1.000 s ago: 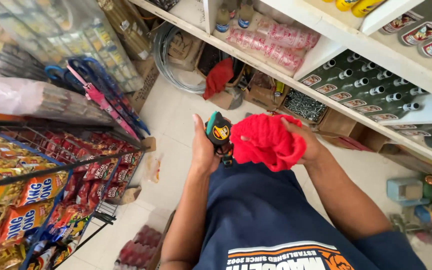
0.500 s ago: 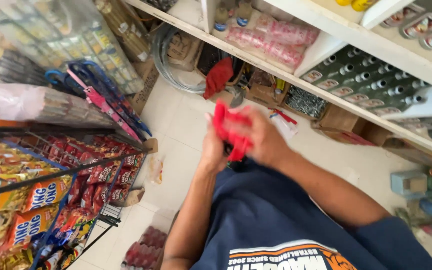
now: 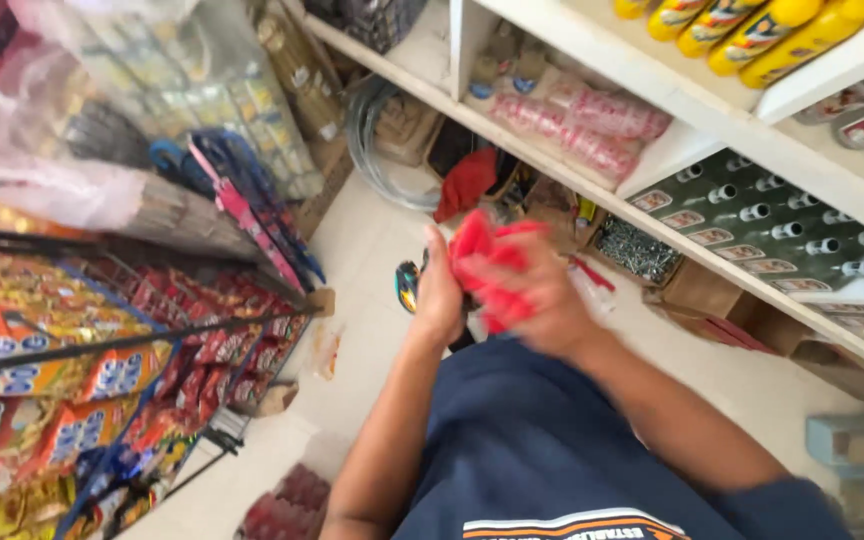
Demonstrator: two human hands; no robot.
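Note:
Both my hands are raised in front of my chest over a shop floor. My right hand (image 3: 542,295) is closed around a crumpled red plastic bag (image 3: 482,250), whose folds stick out between its fingers. My left hand (image 3: 439,290) presses against the bag from the left and holds a small dark round object with a shiny face (image 3: 408,286), partly hidden behind the palm. The view is blurred by motion.
A wire rack of yellow and red snack packets (image 3: 102,360) stands at my left. White shelves (image 3: 652,180) at the right carry yellow bottles (image 3: 742,25), pink wrapped packs (image 3: 592,125) and carded hardware (image 3: 762,215). Coiled hose (image 3: 377,145) and boxes lie underneath.
The red bag was a loose bunch beside the round object; my right hand has since squeezed it small and my hands have come together. The camera has shifted a little.

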